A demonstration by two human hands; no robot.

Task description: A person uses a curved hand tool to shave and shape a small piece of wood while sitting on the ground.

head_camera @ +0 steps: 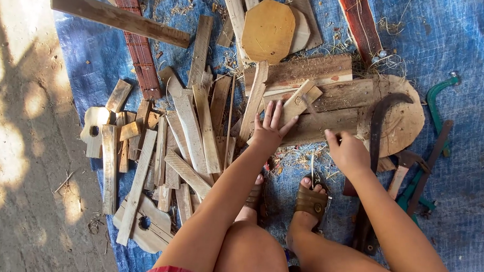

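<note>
A blue tarp covers the ground from twelve to five o'clock, with bare dusty floor at nine. On the tarp, just right of centre, lies a big round-ended wooden board, its long axis running from nine to three o'clock, with a dark curved blade across it. At ten to eight o'clock sits a heap of short wooden slats, most lying roughly twelve to six. A long plank lies at eleven, an octagonal wooden piece at twelve, and a green clamp at three.

The left hand lies near centre, fingers spread open and flat, pressing down a small wooden piece on the board. That piece is a short strip whose long axis slants from seven to one o'clock, its far end pointing toward one. The right hand, just at four o'clock of it, is closed around a thin tool whose tip reaches up toward eleven, touching the strip. Sandalled feet rest below at six.
</note>
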